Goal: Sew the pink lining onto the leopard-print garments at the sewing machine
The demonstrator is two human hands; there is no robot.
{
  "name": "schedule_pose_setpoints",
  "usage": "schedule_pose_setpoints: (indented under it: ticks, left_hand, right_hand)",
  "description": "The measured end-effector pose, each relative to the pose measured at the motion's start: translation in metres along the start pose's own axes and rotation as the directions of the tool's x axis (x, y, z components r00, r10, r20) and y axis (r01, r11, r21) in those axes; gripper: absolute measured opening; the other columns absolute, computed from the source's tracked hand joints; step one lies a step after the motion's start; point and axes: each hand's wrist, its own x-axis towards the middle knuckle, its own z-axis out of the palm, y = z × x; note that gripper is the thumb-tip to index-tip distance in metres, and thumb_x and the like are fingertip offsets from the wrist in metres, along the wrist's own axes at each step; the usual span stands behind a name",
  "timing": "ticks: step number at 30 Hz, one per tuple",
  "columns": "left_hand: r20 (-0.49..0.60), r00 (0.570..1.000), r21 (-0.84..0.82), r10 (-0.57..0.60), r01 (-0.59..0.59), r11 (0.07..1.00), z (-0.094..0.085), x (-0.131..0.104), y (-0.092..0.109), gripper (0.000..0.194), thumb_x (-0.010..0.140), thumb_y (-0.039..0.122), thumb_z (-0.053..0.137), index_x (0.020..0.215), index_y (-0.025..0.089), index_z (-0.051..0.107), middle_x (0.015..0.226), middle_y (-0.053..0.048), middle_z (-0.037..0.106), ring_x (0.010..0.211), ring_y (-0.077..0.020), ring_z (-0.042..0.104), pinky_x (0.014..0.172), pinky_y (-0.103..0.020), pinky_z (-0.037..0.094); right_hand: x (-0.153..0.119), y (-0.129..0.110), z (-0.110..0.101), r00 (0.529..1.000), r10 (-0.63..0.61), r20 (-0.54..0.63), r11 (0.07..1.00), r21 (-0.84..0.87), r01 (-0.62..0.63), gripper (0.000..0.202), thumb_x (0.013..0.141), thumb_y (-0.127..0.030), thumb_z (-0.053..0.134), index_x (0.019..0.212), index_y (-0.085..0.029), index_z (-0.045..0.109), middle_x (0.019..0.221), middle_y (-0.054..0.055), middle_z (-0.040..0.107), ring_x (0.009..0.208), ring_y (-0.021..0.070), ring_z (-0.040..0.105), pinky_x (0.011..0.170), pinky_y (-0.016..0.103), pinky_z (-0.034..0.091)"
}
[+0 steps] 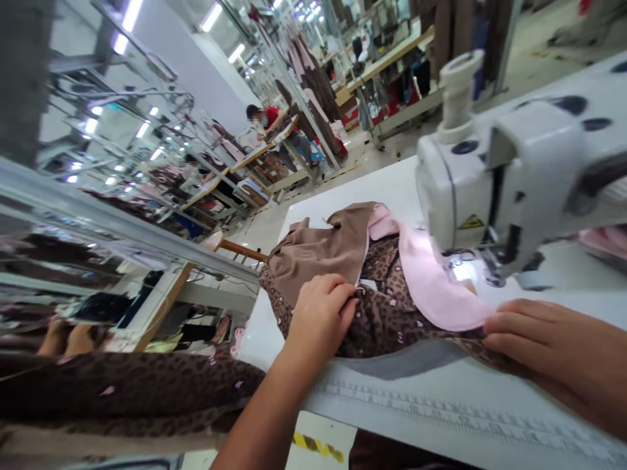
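A leopard-print garment [377, 323] lies rumpled on the white sewing table [392, 398], with a plain brown panel [321, 251] at its left part. A curved pink band of fabric [426, 281] runs along its right side, under the light by the sewing machine [480, 170]. My left hand [321, 313] rests on the garment with its fingers curled around a fold at the edge of the brown panel. My right hand [543, 339] pinches the garment at the front end of the pink band; its thumb is hidden.
A printed ruler [441, 414] runs along the table's front edge. More leopard-print fabric [122, 391] lies at the lower left. Pink fabric [607, 238] sits behind the machine at right. A person in red [272, 117] sits at a far table.
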Motion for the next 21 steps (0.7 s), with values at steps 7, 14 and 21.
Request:
schedule_pose_setpoints:
  ticks: [7,14,21]
  left_hand:
    - [0.250,0.870,-0.419,0.426,-0.299,0.857,0.006,0.055,0.068,0.011,0.101,0.019,0.058,0.101,0.016,0.068,0.099,-0.006,0.073,0.092,-0.0182,0.067,0.083,-0.030,0.058]
    - [0.273,0.810,-0.331,0.519,-0.428,0.841,0.033,0.066,0.051,0.016,0.103,0.027,0.056,0.107,0.016,0.067,0.107,-0.008,0.070,0.096,-0.0213,0.064,0.086,-0.035,0.058]
    - [0.280,0.744,-0.150,0.607,-0.590,0.793,0.024,0.062,0.037,0.023,0.104,0.015,0.046,0.088,0.015,0.063,0.097,-0.009,0.069,0.093,-0.0228,0.062,0.079,-0.034,0.052]
  right_hand:
    - [0.005,0.000,-0.005,0.998,-0.028,0.048,1.000,0.011,0.028,0.035,0.096,-0.004,0.039,0.090,-0.023,0.068,0.085,0.001,0.068,0.076,0.0200,0.062,0.068,0.036,0.050]
    - [0.004,-0.003,-0.002,0.988,-0.156,0.012,0.971,-0.179,0.155,0.037,0.079,0.004,0.041,0.091,-0.021,0.066,0.082,0.003,0.068,0.078,0.0226,0.059,0.070,0.038,0.049]
    - [0.005,-0.006,-0.003,0.989,-0.139,-0.046,0.973,-0.192,0.127,0.030,0.079,0.002,0.046,0.086,-0.022,0.064,0.092,0.003,0.074,0.084,0.0202,0.063,0.078,0.036,0.051]
